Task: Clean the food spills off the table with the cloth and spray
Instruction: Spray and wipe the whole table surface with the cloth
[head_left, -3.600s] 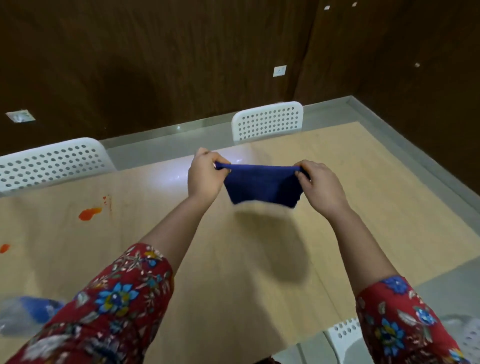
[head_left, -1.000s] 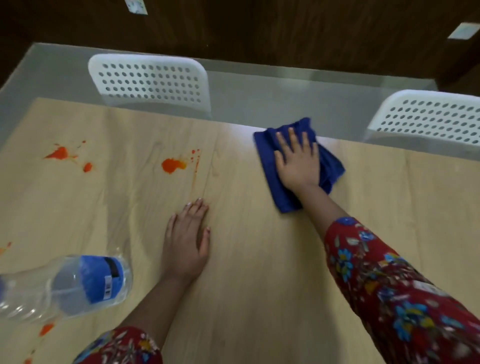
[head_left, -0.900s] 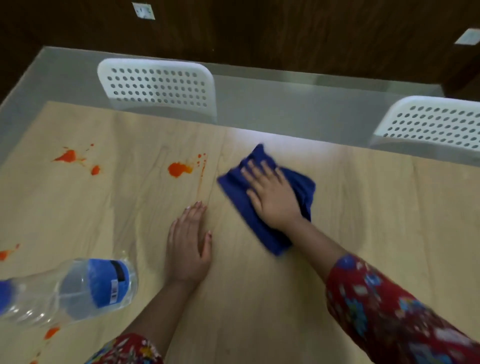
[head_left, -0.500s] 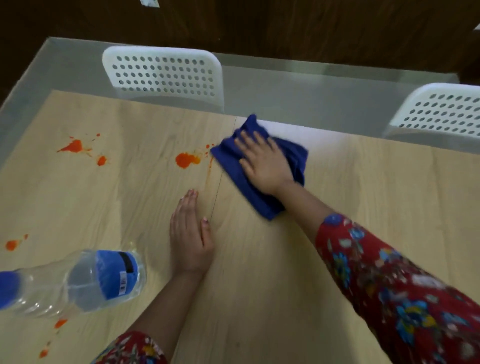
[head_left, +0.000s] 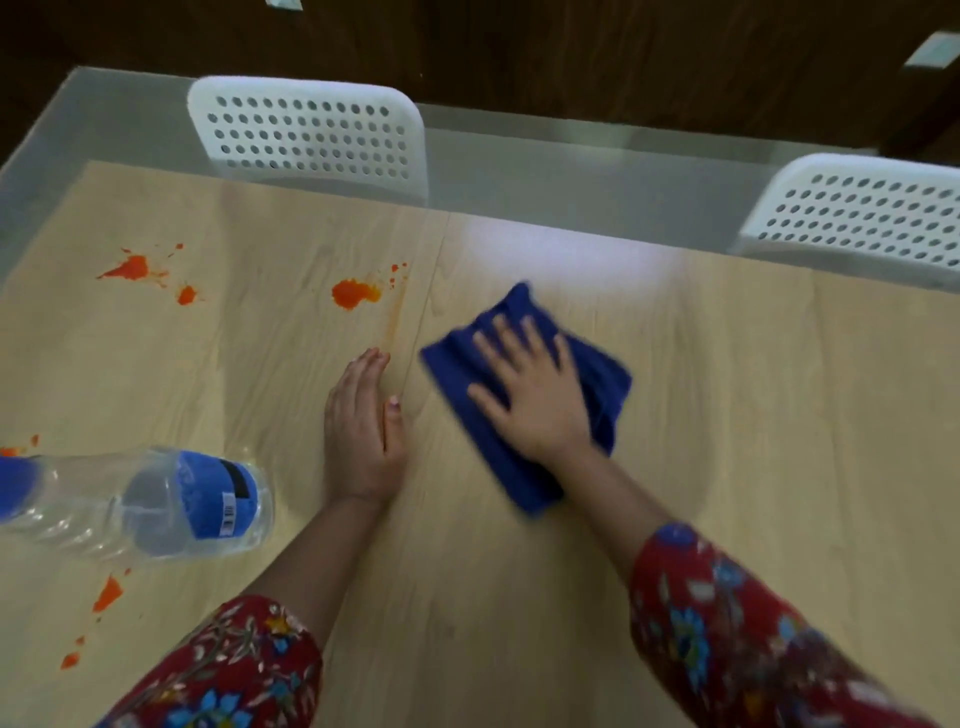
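Wiping the worktop, cloth pulled back from the spill

The blue cloth (head_left: 608, 395) has slid toward the person and away from the middle orange spill (head_left: 356, 293) it was just beside half a second ago; the right hand (head_left: 535, 400) still presses on it, grip spread flat, fingers straight. The left hand (head_left: 363, 436) stays palm-down on the bare wood, grip flat with fingers together, just left of the cloth. The worktop (head_left: 779, 415) is pale wood grain with a faint orange streak below the spill; beyond it lie grey floor and a dark wood wall. One cloth, one clear bottle (head_left: 156, 504) with a blue label lying at the left, two white perforated chairs (head_left: 311, 130) (head_left: 857, 213), four patches of orange spill.
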